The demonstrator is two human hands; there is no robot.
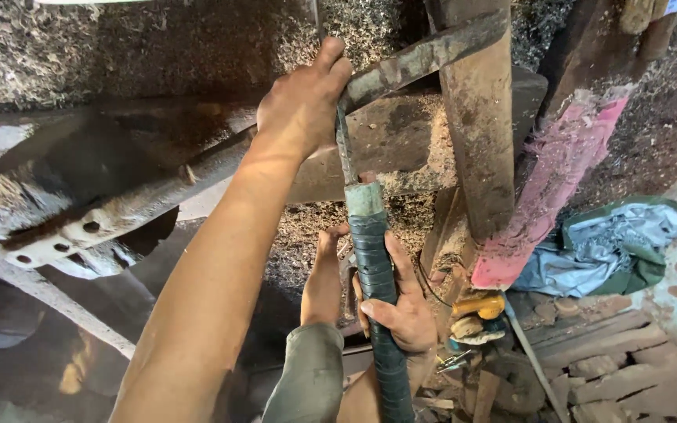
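Rusty steel filled the view where the left hand [303,102] lay closed over a flat, rusted metal bar [421,56], thumb hooked across its upper edge and fingers curled round a thin rod [344,145] just below. That rod ran down into a taped handle [375,290], wound in dark green tape with a paler collar at its far end. The right hand [401,309] gripped the handle tightly near the lower middle of the scene, thumb pressed across the tape. A grey sleeve [307,376] hung just left of the right forearm.

The bar slanted up to the right and met an upright rusty post [479,133], leaving only a narrow gap between post and rod. Beside the post on the right leaned a plank [546,196] smeared with pink paint. To the left a pale bracket [48,235] with bolt holes ran slantwise, with dark open space beneath it. Metal shavings [119,47] covered the far ground. Near right lay a crumpled grey-green cloth [613,247] and stacked bricks [613,360].
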